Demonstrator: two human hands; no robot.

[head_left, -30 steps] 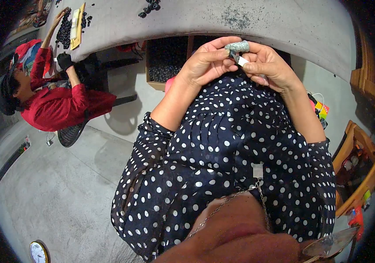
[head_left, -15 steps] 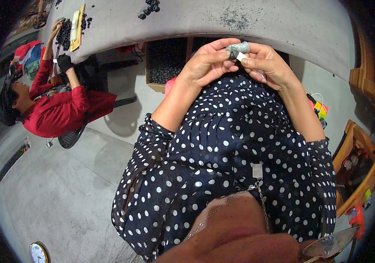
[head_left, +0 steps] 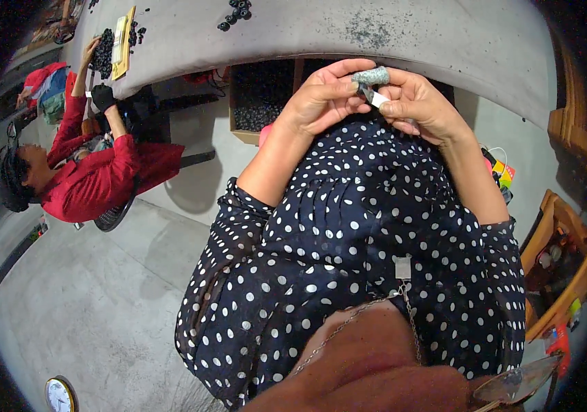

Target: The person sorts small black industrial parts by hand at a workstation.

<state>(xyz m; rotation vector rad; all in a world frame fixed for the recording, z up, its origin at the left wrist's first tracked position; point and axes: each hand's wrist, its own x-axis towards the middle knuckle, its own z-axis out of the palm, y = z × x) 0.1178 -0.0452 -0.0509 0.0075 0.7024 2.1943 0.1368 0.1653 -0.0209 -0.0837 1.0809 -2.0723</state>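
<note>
Over my lap, just below the table edge, my two hands meet. My left hand (head_left: 328, 99) pinches a small black piece (head_left: 360, 87), mostly hidden by the fingers. Between its thumb and fingers, my right hand (head_left: 420, 103) grips a small blade with a white-wrapped grip (head_left: 378, 100). The blade's grey tip points at the black piece; I cannot tell whether it touches. A speckled grey-green wrap (head_left: 374, 75) covers my right index fingertip.
Dark crumbs (head_left: 369, 31) and several black round parts (head_left: 237, 12) lie on the grey-covered table (head_left: 293, 31). Below is a cardboard box (head_left: 245, 136) of dark parts. At left, a co-worker in red (head_left: 94, 175) handles a black heap (head_left: 103, 53). A wooden chair (head_left: 561, 275) stands right.
The blade has tilted and shifted slightly down between my hands, showing more of its grey tip. The co-worker's head and arms have moved a little.
</note>
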